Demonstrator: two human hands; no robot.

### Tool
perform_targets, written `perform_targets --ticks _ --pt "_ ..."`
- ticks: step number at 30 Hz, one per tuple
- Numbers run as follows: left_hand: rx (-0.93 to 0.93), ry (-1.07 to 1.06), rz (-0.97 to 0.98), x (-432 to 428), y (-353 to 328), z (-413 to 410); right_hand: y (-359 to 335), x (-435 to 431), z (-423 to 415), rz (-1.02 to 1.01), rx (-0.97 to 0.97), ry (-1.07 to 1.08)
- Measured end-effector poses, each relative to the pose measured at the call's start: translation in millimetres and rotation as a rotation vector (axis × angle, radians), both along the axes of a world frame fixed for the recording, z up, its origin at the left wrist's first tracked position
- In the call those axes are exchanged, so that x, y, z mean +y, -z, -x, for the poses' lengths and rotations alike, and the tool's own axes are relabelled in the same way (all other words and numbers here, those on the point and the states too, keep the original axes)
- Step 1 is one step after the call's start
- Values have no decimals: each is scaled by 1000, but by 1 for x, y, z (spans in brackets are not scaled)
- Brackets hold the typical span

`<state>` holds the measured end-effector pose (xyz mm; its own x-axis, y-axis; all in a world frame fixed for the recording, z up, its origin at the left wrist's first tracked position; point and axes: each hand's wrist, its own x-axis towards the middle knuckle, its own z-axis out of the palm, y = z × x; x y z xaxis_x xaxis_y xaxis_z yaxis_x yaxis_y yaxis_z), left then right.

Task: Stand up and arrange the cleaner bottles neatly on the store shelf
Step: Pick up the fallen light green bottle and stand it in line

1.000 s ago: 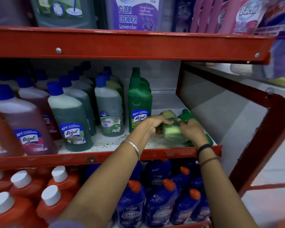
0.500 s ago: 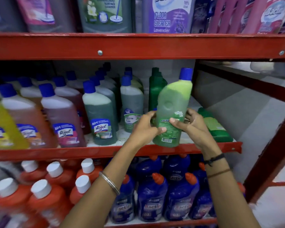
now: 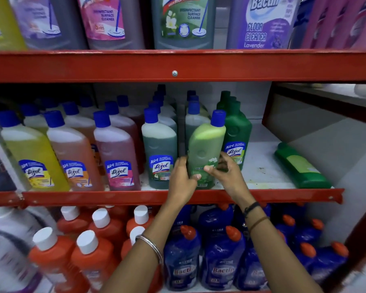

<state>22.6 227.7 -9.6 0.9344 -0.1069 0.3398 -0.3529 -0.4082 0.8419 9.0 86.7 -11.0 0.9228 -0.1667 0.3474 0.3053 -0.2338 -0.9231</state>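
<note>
While both hands grip, light-green bottle (image 3: 205, 149) stands cap-up.

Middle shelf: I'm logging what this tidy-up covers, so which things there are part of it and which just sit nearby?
In the job:
- light green bottle, upright, held by left hand and right hand
- green bottle lying on its side

Just nearby:
- orange bottles below
- blue Bactin bottles below
- large bottles above

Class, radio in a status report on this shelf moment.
Both hands, left and right, on light green bottle, upright at shelf edge. Green bottle lying flat, right. Nothing blocking.
</note>
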Motion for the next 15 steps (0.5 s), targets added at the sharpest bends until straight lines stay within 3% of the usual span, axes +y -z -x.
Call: perform_targets --ticks 11,15 --pt "-233 -48 3 -1 14 17 -8 28 -9 150 18 225" --pt "-202 -52 -46 -3 14 17 -9 28 -6 25 -45 214"
